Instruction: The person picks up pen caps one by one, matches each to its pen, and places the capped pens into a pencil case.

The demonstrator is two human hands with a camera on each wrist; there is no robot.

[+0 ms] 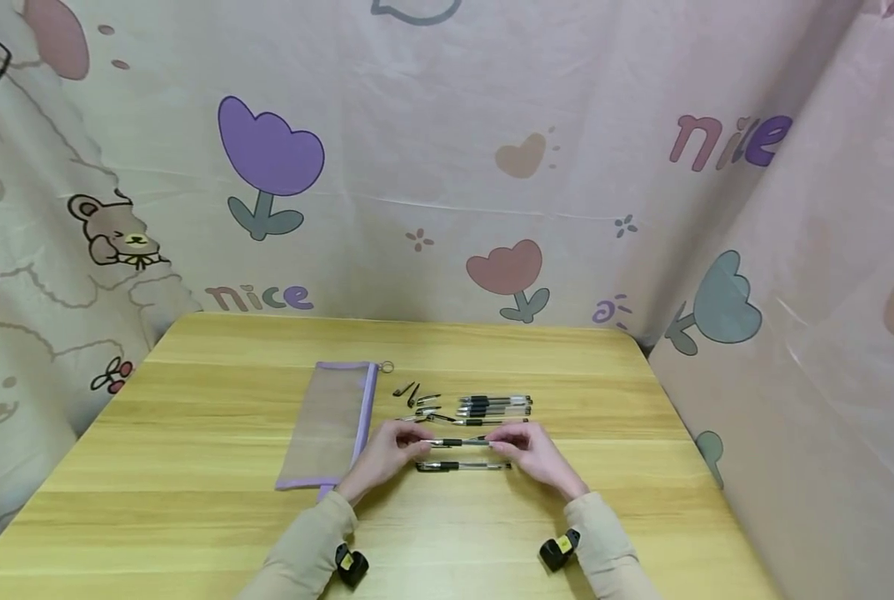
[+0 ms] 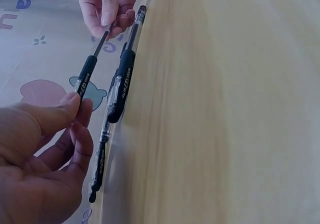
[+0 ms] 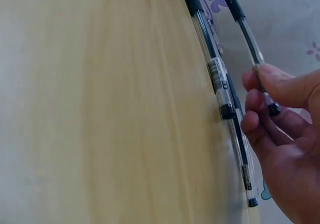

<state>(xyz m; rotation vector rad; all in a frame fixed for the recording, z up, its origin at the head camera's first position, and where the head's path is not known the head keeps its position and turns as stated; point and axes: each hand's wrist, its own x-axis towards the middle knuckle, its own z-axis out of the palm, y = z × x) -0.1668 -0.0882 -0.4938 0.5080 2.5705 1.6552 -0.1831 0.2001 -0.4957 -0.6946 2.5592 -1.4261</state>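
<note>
The person holds one pen (image 1: 457,442) above the middle of the table (image 1: 566,517), between the two hands. Its long axis runs left to right, nearly parallel to the near pen (image 1: 476,467) lying just beside it. The black grip is toward the left, the black plug end toward the right. The left hand (image 1: 394,452) pinches the left end with thumb and fingers, and its tip I cannot see. The right hand (image 1: 534,455) pinches the clear barrel close to the plug.
</note>
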